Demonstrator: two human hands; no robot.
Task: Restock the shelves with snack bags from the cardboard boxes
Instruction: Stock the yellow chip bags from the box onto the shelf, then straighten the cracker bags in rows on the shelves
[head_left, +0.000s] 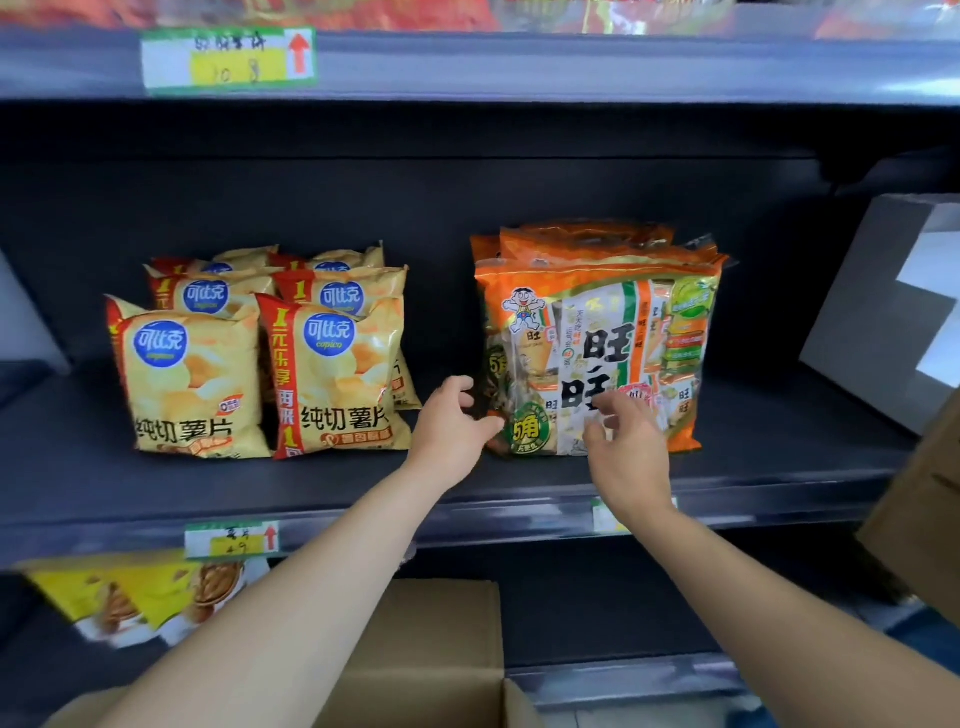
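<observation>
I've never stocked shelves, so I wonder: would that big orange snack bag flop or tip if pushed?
Probably floppy: the orange snack bag is thin film over small packets. Puffy, so likely light. Standing upright, it might tip.

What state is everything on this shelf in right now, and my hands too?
Yellow chip bags, upright, in two rows facing front.
Orange cracker bags, upright, stacked front to back.
Left hand, open, fingers loosely curled at the front cracker bag's left edge.
Right hand, open, fingers spread before that bag; contact unclear.
Cardboard box, below, flaps open.
</observation>
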